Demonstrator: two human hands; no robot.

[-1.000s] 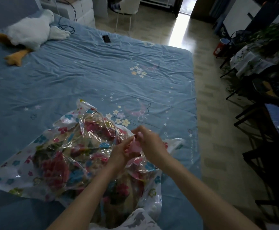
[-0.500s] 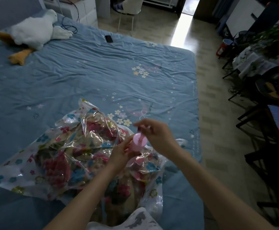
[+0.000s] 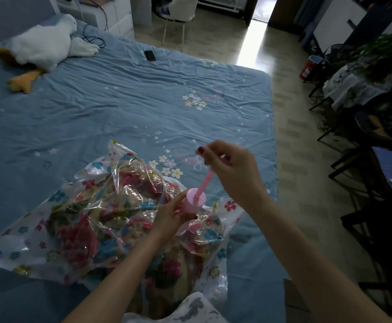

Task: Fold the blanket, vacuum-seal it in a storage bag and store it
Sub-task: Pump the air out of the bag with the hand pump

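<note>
Left hand (image 3: pixel 171 212) grips the pink pump (image 3: pixel 194 201) body on the storage bag (image 3: pixel 73 220). Right hand (image 3: pixel 227 164), raised, pinches its extended plunger handle.

Pump handle top (image 3: pixel 216 159) hidden in right hand (image 3: pixel 232 169); blanket (image 3: pixel 111 220) cut off below.

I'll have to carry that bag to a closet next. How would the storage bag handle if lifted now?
The storage bag looks floppy: its clear film is crumpled and still puffy around the blanket. The glossy plastic probably slips in a grip. It likely sags around the bulky blanket, so supporting it underneath seems wise.
</note>
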